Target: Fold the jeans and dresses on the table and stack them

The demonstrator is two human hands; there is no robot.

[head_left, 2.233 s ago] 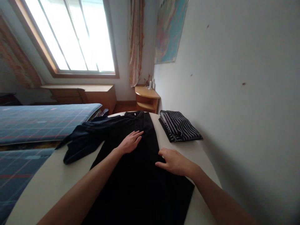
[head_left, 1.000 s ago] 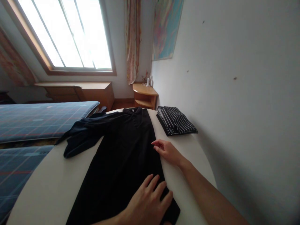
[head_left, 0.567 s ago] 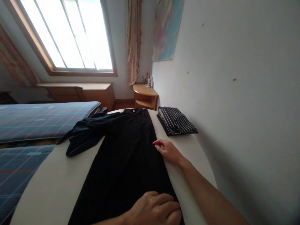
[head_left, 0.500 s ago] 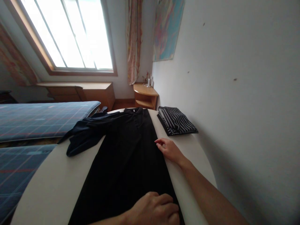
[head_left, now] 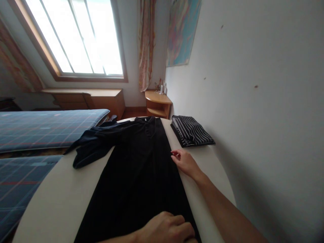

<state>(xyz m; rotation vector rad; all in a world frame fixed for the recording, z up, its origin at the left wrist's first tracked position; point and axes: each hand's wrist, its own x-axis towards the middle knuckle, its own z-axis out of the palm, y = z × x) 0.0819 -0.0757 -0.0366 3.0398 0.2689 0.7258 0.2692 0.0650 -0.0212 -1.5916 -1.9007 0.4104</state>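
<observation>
I've L hand (head_left: 167, 229) nearest, curled at the R edge of the black shirt (head_left: 136, 179); can't tell if gripping. R hand (head_left: 186, 162), fingers narrow, is farther up that edge, grip unclear too. Shirt's spread on the table (head_left: 50, 192), folded striped cloth (head_left: 193, 130) beyond. Step's prob. edge-straightening; next move calls for an even hold, IMO.

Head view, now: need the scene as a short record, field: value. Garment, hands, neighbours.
Main item: black garment, spread on a white table
Far end: collar with a small pale label
Sleeve: one visible, stretched out to the left
Left hand: over the near part of the garment, fingers curled; grip on cloth unclear
Right hand: at the garment's right edge, fingers bent; grip unclear
On table, right: folded striped cloth
Left of table: blue plaid mattress
</observation>
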